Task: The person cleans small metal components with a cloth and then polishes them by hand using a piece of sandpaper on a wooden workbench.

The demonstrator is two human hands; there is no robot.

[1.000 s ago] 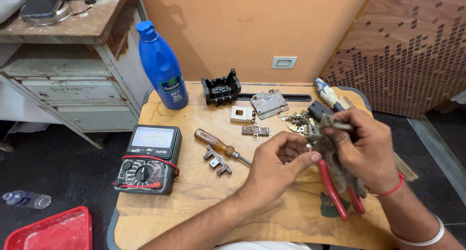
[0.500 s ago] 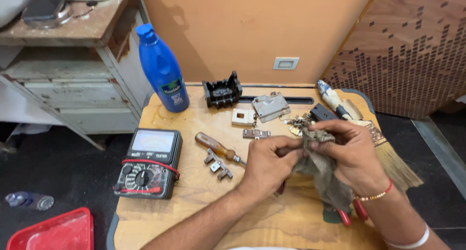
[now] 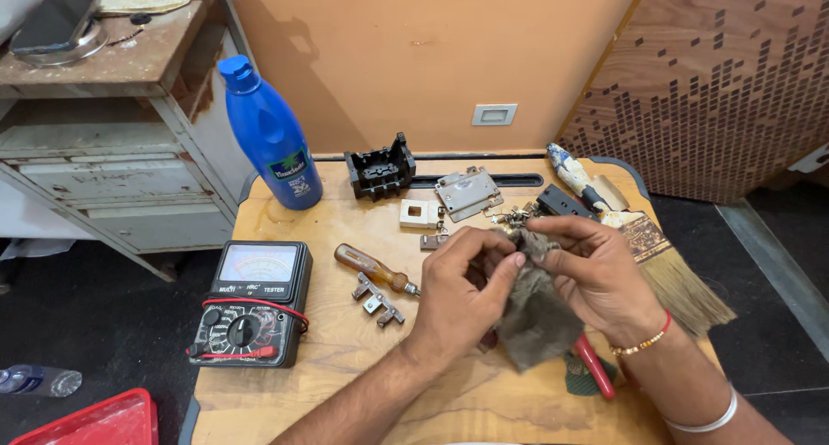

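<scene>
Pinched between both hands: left hand (image 3: pixel 462 294) and right hand (image 3: pixel 596 272) grip a grey rag (image 3: pixel 535 320) around a small part, mostly hidden, above the table (image 3: pixel 345 385) | progress: wiping seemingly underway | left: metal parts (image 3: pixel 466 192), screwdriver (image 3: pixel 376 269) lie untouched nearby

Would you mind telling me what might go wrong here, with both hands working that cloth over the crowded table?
1. The grey cloth hides whatever the left hand and right hand pinch; a small piece could slip out and be lost among the loose metal parts.
2. The red-handled pliers lie partly under the cloth and could be dragged off the table.
3. The screwdriver could roll if nudged.
</scene>
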